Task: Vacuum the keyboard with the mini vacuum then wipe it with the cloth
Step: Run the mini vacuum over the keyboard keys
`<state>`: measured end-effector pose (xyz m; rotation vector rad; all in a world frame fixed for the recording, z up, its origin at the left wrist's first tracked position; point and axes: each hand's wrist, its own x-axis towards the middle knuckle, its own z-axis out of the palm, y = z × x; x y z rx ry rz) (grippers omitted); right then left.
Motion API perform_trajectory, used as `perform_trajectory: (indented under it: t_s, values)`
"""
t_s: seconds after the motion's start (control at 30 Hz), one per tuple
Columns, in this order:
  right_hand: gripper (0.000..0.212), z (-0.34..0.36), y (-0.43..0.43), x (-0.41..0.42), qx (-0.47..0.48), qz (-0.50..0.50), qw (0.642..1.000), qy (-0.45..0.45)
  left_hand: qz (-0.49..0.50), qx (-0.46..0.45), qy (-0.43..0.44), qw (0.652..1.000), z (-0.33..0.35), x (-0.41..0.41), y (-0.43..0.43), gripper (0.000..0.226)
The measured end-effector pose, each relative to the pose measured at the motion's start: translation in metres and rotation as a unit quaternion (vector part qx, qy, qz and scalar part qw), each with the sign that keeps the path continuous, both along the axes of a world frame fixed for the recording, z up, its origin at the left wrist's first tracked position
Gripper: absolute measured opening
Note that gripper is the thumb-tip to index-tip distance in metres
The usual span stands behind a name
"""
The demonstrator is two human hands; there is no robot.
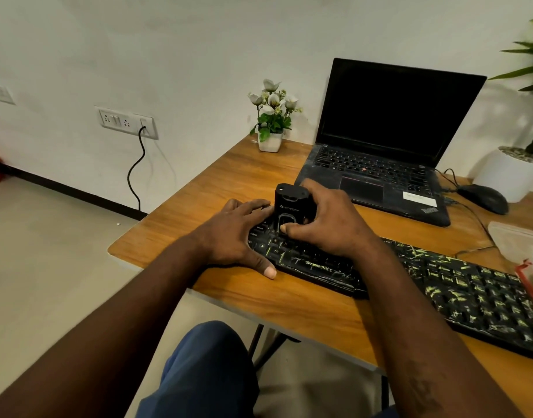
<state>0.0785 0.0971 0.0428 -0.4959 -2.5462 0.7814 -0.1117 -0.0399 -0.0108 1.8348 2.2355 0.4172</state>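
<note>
The black keyboard (440, 285) with yellow-green key markings lies on the wooden counter (289, 309), my left hand (238, 233) flat on its left end, my right hand (328, 224) gripping the squat black mini vacuum (292, 203) on the keys there. Vacuuming seems early; wiping is not yet done.

Black mini vacuum (292, 203) stands upright on the left keys; keyboard (470, 294) black, green-marked, lying aslant.

Wooden desk (229, 182) set against white wall (168, 40); switch panel (126, 122) mounted above black skirting (78, 193); beige floor (48, 251) evenly lit.
</note>
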Motion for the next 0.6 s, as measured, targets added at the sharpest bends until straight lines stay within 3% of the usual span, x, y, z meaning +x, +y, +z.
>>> perform_trajectory:
  t_s: [0.17,0.33,0.47,0.6]
  values:
    - [0.045,0.003,-0.005,0.001,-0.057,0.069,0.996,-0.021,0.000,0.017,-0.019,1.000,0.002,0.001,0.003,0.128]
    - [0.050,0.003,0.009,0.007,-0.017,-0.016,1.000,0.005,0.000,0.010,-0.008,1.000,0.005,0.003,0.002,0.140]
    - [0.058,0.002,0.008,0.009,-0.100,0.047,0.994,-0.017,0.003,0.020,-0.012,1.000,0.004,0.003,0.001,0.139]
    - [0.064,0.001,0.003,0.002,-0.044,0.008,0.999,-0.001,0.001,0.026,-0.012,1.000,0.004,0.004,0.001,0.136]
